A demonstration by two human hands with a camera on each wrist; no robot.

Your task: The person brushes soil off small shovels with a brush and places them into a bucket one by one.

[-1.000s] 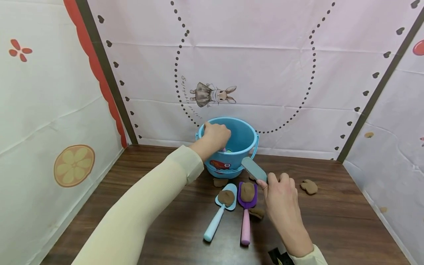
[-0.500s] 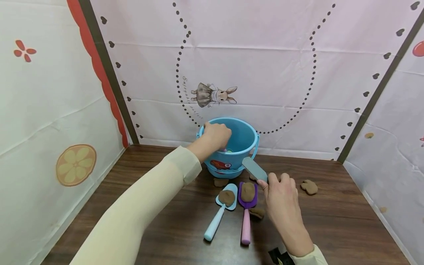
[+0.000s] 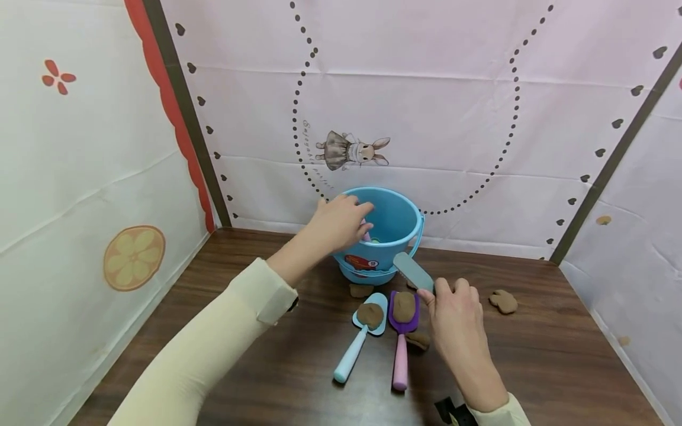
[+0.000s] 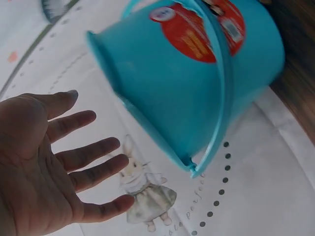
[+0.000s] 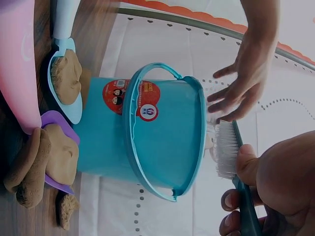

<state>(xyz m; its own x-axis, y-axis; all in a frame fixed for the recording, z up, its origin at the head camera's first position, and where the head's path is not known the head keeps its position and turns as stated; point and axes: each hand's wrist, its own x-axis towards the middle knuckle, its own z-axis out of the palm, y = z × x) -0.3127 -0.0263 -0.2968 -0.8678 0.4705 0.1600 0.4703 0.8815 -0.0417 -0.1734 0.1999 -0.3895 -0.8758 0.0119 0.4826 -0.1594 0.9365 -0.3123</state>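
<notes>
The right grip curled round the brush — its long axis slanting forward-left towards the bucket — while the nearer left grip, fingers spread and empty, had that bucket just below and rightward.

brush handle hidden (partly)

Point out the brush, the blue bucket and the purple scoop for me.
Brush (image 5: 227,150): right wrist view, on its white bristles.
Blue bucket (image 3: 387,257): head view, on its front outer wall.
Purple scoop (image 3: 401,352): head view, on its pink handle.
</notes>
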